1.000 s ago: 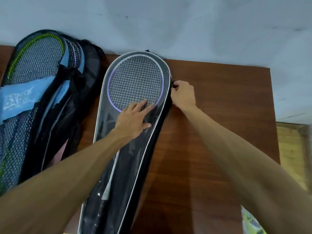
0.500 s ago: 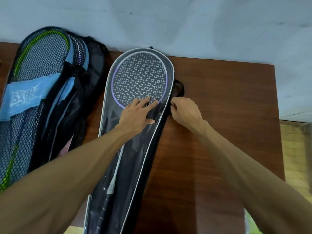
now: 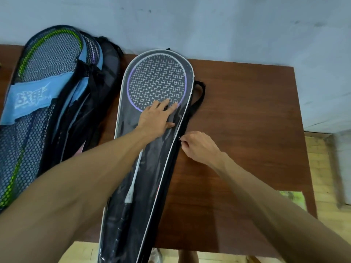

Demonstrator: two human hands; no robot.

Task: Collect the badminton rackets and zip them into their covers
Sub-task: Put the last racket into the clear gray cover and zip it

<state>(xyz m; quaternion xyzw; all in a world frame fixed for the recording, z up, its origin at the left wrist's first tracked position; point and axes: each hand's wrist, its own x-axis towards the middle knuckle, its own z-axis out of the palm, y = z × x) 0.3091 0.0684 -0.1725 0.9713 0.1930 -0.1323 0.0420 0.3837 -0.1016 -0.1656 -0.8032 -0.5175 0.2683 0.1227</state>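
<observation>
A purple-framed racket [image 3: 157, 80] lies inside a black cover [image 3: 152, 168] with a clear front and white piping, in the middle of the brown table [image 3: 247, 114]. My left hand [image 3: 157, 116] presses flat on the clear front, just below the racket head. At the cover's right edge, about halfway down, my right hand [image 3: 199, 147] pinches the zipper pull [image 3: 179, 138]. To the left lies a blue and black mesh cover [image 3: 38, 103] holding a green-framed racket [image 3: 49, 42].
The cover's black carry loop [image 3: 199, 92] sticks out on its right side. A pale wall [image 3: 190, 21] stands behind the table. The table's right edge drops to a wooden floor [image 3: 321, 168], where a green-printed paper [image 3: 292, 196] lies.
My right hand has drawn the zipper pull down the cover's right edge, from beside the racket head towards me. My left hand stays pressed on the cover. The view shifted slightly.
</observation>
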